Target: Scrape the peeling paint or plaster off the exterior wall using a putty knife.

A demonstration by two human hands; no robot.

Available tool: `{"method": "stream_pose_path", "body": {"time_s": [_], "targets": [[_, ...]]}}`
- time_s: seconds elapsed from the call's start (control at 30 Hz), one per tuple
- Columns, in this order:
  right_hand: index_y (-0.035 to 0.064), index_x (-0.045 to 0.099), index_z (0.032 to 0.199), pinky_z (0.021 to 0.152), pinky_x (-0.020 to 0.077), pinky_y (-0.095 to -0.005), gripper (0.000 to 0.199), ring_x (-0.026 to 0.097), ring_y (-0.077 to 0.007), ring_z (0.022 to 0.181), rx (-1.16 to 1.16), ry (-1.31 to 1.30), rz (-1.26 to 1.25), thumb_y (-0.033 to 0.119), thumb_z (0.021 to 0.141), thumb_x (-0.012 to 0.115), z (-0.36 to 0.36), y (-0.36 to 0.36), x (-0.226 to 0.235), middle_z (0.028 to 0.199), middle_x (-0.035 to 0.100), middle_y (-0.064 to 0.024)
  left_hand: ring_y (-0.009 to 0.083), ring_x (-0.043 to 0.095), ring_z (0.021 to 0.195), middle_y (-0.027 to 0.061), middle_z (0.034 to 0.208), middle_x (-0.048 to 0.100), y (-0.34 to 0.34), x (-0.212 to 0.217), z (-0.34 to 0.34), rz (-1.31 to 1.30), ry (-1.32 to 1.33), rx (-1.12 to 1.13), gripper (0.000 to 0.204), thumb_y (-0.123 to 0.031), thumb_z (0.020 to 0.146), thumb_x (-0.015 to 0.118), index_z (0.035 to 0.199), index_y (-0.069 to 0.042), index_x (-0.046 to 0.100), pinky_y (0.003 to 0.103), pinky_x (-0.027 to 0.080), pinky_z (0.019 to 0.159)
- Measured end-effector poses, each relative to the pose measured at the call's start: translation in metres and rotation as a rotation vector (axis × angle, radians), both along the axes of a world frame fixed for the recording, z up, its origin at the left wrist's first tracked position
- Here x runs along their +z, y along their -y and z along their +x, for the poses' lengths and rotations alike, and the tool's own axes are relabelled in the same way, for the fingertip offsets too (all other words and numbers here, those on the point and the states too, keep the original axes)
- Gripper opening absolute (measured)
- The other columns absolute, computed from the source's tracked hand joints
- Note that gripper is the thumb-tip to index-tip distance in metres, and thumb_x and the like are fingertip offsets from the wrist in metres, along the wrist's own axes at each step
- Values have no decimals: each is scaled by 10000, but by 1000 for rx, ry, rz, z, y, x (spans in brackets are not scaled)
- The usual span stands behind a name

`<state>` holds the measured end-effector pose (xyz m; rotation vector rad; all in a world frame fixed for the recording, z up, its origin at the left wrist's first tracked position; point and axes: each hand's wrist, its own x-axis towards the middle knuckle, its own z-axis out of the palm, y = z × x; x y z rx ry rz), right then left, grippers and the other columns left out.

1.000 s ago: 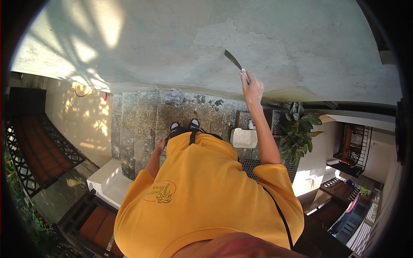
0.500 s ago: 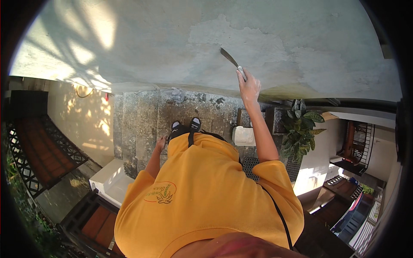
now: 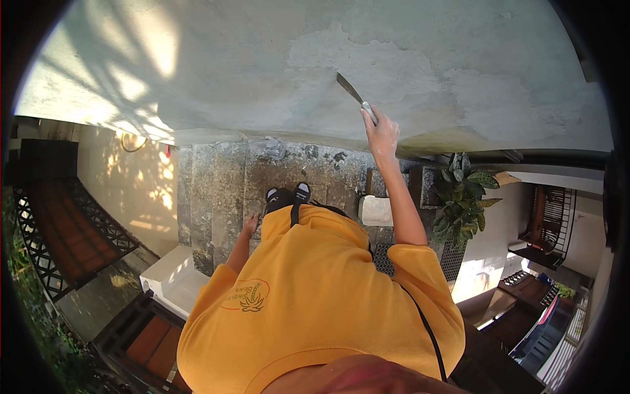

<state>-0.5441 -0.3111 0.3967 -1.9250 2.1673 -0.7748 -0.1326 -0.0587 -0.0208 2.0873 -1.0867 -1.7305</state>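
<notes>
My right hand (image 3: pixel 382 136), dusted with white, is closed around the pale handle of a putty knife (image 3: pixel 349 87). The knife's dark blade slants up and to the left, its tip at the pale grey-green wall (image 3: pixel 243 85). Around and above the tip spreads a lighter patch (image 3: pixel 374 62) with ragged edges. My left hand (image 3: pixel 250 226) hangs low beside my body, its fingers loosely apart and nothing seen in it.
A white block-like container (image 3: pixel 375 211) stands on the stained paving (image 3: pixel 223 190) below my right forearm. Crumpled clear plastic (image 3: pixel 270 148) lies along the wall's foot. A leafy plant (image 3: pixel 462 197) is at the right, a white basin-like box (image 3: pixel 172 279) at the lower left.
The putty knife and my right hand stay almost in place at the wall. The floor and my body have shifted slightly rightward in the view; my left hand sits a little lower.
</notes>
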Motion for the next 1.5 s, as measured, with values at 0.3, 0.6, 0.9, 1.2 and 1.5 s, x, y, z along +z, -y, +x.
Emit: {"method": "stream_pose_path", "body": {"time_s": [0.3,0.6,0.9,1.2,1.5], "targets": [[66,658,1026,637,480,-441,314,614,-385,722,103,19,-49,331,871,592,25,16,2,805,640,-198,271,571,1036,154,1162,593,31,55,-21,180,-122,230,453,-330,936,404,1249,-26,529,353,431,911],[71,666,1018,649,468,-447,318,611,-391,722,-59,-18,-63,342,868,594,10,4,9,780,631,-214,293,557,1093,185,1169,600,15,23,-6,108,-50,160,501,-387,913,423,1234,-23,544,359,401,933],[72,674,996,646,470,-442,283,614,-378,730,-5,9,-104,312,858,614,-5,11,20,804,640,-193,243,582,1028,153,1168,601,41,24,-3,166,-123,213,442,-327,929,429,1228,-24,549,344,453,852],[62,659,993,653,480,-435,292,621,-371,744,34,-38,-73,318,864,600,-2,4,27,826,648,-181,253,593,1009,153,1127,623,48,26,8,29,-157,171,440,-315,933,429,1235,-14,537,351,452,865],[47,681,952,639,472,-426,329,614,-377,719,7,20,-95,352,848,616,-15,3,15,763,636,-195,260,581,1027,161,1158,598,23,41,-8,67,-20,-114,451,-299,928,410,1257,-9,517,361,442,881]]}}
